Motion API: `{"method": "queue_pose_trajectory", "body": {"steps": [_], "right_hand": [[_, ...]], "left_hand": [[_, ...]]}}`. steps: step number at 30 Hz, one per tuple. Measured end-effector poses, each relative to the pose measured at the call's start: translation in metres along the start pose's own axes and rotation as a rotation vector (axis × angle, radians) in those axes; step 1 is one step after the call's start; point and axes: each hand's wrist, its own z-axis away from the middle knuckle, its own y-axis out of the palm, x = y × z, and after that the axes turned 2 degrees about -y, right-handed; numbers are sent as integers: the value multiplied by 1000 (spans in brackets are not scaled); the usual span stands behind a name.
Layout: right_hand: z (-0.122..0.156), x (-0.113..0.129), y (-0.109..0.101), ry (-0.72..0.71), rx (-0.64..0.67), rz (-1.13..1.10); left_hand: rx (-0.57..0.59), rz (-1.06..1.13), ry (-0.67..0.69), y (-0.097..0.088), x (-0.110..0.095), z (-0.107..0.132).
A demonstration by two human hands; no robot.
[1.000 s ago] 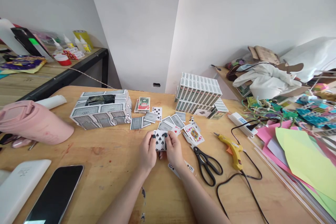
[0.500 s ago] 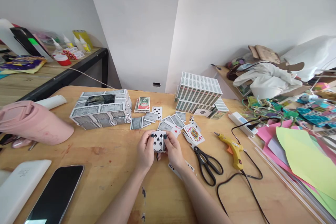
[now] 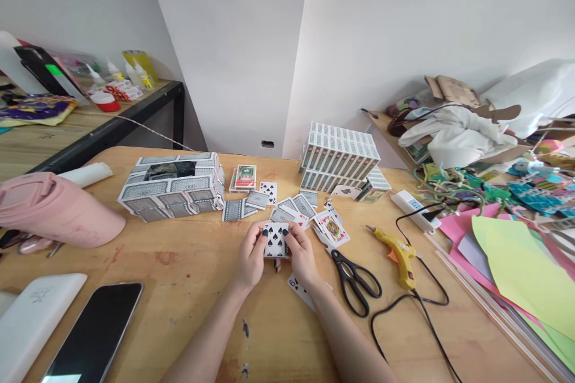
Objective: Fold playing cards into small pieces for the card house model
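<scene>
So you've got the seven of spades (image 3: 275, 240) gripped in both hands, left hand (image 3: 252, 256) on one edge and right hand (image 3: 302, 254) on the other, thumbs on its face, over the middle of the worktop (image 3: 179, 323). Can't tell if more cards sit behind it. Main risk imo: one thumb pressing harder than the other could crease it or skew it. Also, that loose card (image 3: 300, 290) by your right wrist might get dragged if your forearm brushes it. Container-wise, the card-covered box (image 3: 184, 194) off to your left has an opening on top with something dark inside, no idea what. The stacked card packs (image 3: 344, 152) look closed, and the pink tumbler (image 3: 72, 212) hides whatever it holds.
</scene>
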Motion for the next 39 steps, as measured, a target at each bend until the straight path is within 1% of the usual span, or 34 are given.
{"method": "queue_pose_trajectory", "body": {"steps": [4,6,9,13,18,23,27,33,36,39], "right_hand": [[-1,1,-2,-6,8,-7],[-1,0,-3,-13,16,-10],[-2,0,-4,-23,10,1],[-2,1,-4,-40,-39,51],[-1,1,-2,-24,-57,47],[1,0,2,-14,-79,47],[2,3,4,8,-120,86],[2,5,6,40,-120,28],[1,5,6,92,-115,-35],[0,5,5,150,-89,-110]], "left_hand": [[105,37,-60,-6,-1,-4],[121,35,-71,-7,-2,-6],[95,12,-72,-5,-3,-5],[57,24,-72,2,-5,-2],[24,14,-64,6,-5,1],[-106,-125,26,6,0,2],[-163,-211,98,6,1,3],[-168,-194,120,5,-2,4],[-144,-198,128,4,-4,4],[-146,-204,136,2,-6,4]]}}
